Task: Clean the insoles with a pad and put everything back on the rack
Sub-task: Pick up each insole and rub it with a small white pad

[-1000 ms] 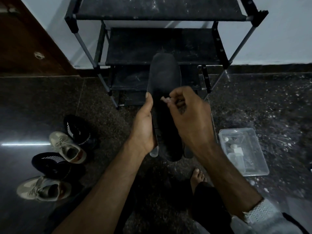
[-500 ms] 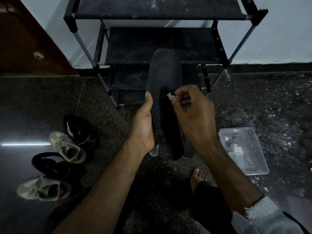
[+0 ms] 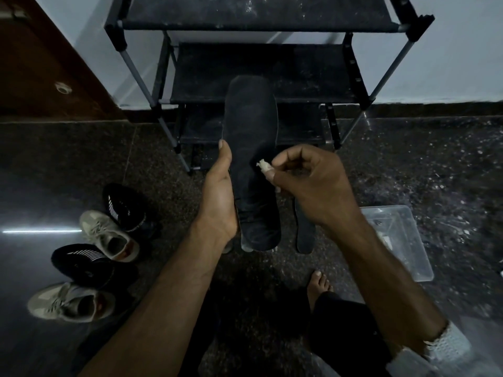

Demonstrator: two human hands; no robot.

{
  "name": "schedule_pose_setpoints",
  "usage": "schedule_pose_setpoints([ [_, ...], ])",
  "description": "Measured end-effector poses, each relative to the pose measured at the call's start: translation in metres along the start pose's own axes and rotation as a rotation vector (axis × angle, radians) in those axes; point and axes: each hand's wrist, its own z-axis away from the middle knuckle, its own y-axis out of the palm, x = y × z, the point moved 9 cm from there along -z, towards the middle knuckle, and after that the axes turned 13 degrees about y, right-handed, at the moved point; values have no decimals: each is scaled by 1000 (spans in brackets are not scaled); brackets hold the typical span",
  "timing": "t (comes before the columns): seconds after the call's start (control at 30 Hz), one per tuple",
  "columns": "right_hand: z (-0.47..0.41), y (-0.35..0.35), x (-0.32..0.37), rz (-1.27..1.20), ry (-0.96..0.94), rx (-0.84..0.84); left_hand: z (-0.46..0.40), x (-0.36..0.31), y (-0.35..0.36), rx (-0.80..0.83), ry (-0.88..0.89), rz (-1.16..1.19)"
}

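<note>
My left hand (image 3: 219,202) gripped the long black foam insole (image 3: 251,164) upright. My right-hand fingers (image 3: 275,176) pinched the small white pad (image 3: 263,165) against it. Such a thin pinch could drop the pad.

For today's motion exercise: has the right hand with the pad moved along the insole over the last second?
Yes. The right hand, pinching the pad, has slid toward the insole toe, up toward the shoe rack.

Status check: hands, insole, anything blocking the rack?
Left hand grips the insole, upright. Right hand pinches the pad against its edge. Shoe rack shelves bare, nothing blocking; shoes on floor to the left.
</note>
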Motion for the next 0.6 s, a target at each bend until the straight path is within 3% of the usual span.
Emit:
schedule_pose_setpoints([
  [0.3, 0, -10, -1, -70, -12, -150, 3, 6, 14, 89, -7, 16],
  [0.6, 6, -9, 1, -49, -72, -217, 4, 11, 9, 52, -14, 59],
])
